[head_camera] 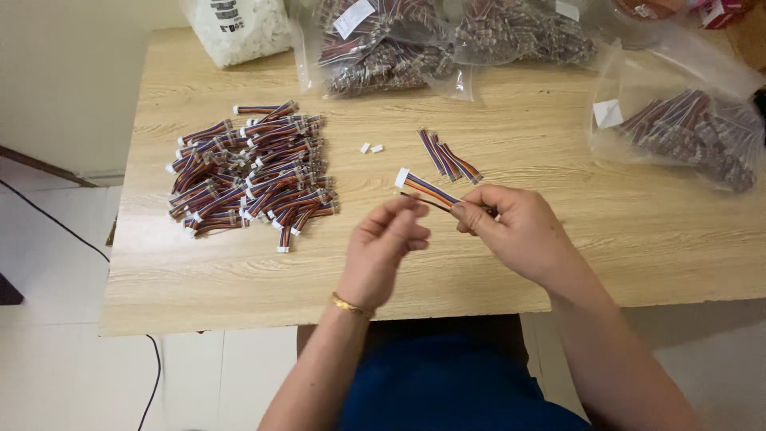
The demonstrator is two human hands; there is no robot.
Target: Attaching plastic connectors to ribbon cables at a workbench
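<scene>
My right hand [515,227] pinches a short multicoloured ribbon cable [427,188] with a white connector on its far end. My left hand [387,243], a gold bracelet on its wrist, touches the cable's near end with its fingertips. Both hands hover over the front middle of the wooden table [558,136]. Just beyond them lie a few loose ribbon cables [448,158] and two small white connectors [371,148].
A large pile of finished cables with white connectors [251,172] covers the table's left part. Clear plastic bags of cables [686,132] sit at the right and along the back [399,48]; a bag of white parts [239,28] stands back left. A black cord [56,223] runs over the floor.
</scene>
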